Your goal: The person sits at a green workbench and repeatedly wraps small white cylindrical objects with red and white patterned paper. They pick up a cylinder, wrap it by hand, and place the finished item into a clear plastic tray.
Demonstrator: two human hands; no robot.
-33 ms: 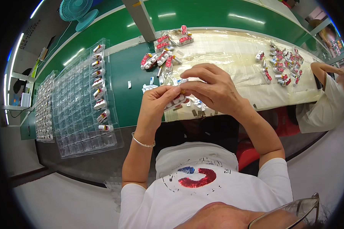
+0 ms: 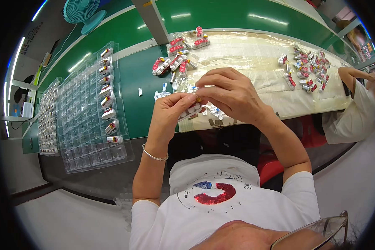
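Between my hands, near the table's front edge, is a small white pack of rounded cells [image 2: 192, 109] with a yellow bit at its upper end. My left hand [image 2: 171, 109] pinches it between thumb and fingers. My right hand [image 2: 231, 93] is bent over the yellow end, fingertips closed together there; whether they grip the pack or a small piece on it is hidden. Just beyond lie small white and blue slips [image 2: 162, 94], with more white slips [image 2: 214, 111] under my right hand. Similar white packs with red wraps [image 2: 177, 62] are heaped farther off.
To the left stands a clear plastic tray [image 2: 81, 112] with a column of packs along its right side; a fuller tray [image 2: 49, 121] is beyond it. A metal post [image 2: 153, 21] rises at the back. Another pile of packs [image 2: 308, 68] lies right, near a co-worker's arm [image 2: 356, 75].
My right hand has shifted very slightly to the left and upward over the pack. My left hand keeps its hold, and the packs and trays stay as they were.
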